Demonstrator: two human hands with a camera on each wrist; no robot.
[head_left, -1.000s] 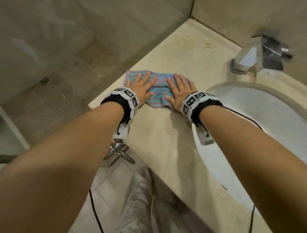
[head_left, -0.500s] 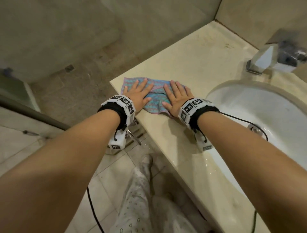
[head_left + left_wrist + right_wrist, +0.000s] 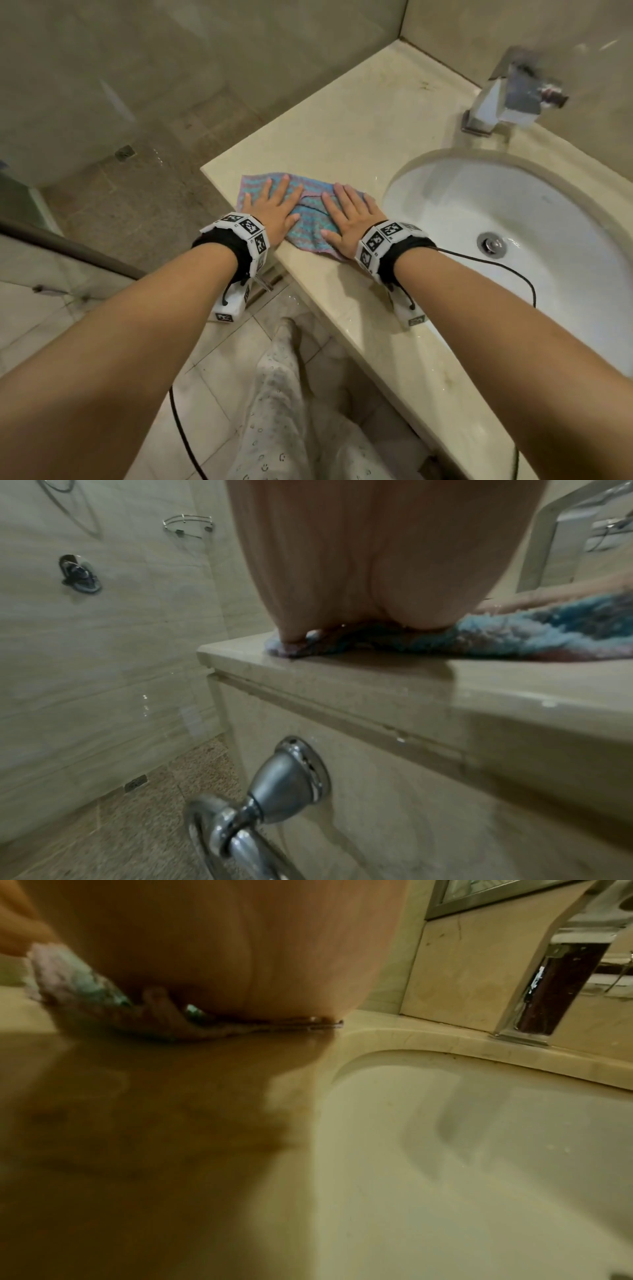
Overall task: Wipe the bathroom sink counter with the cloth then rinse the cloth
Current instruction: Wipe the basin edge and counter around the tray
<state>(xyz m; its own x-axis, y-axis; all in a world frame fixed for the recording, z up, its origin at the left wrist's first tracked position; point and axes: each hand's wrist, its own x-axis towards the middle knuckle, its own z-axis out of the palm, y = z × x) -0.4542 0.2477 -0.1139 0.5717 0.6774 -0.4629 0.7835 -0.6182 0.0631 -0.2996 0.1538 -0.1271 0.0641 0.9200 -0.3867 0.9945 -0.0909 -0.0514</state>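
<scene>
A blue and pink striped cloth [image 3: 310, 219] lies flat on the beige stone counter [image 3: 342, 147], near its front left corner. My left hand [image 3: 270, 205] presses on the cloth's left part with straight spread fingers. My right hand [image 3: 349, 212] presses flat on its right part, close to the rim of the white sink [image 3: 513, 219]. In the left wrist view the heel of the left hand [image 3: 369, 569] bears on the cloth [image 3: 514, 634] at the counter's edge. In the right wrist view the right hand [image 3: 222, 953] pins the cloth [image 3: 85, 988] beside the sink [image 3: 479, 1137].
A chrome tap [image 3: 507, 96] stands behind the sink, whose drain [image 3: 491, 244] sits in the bowl. A chrome towel ring [image 3: 260, 804] hangs on the cabinet front below the counter. Left of the counter is a glass shower screen [image 3: 102, 85]. A cable [image 3: 496, 267] runs from my right wrist.
Both hands have slid the cloth back along the counter towards its front edge, from further in to just beside the front left corner. Both stayed flat on it.
</scene>
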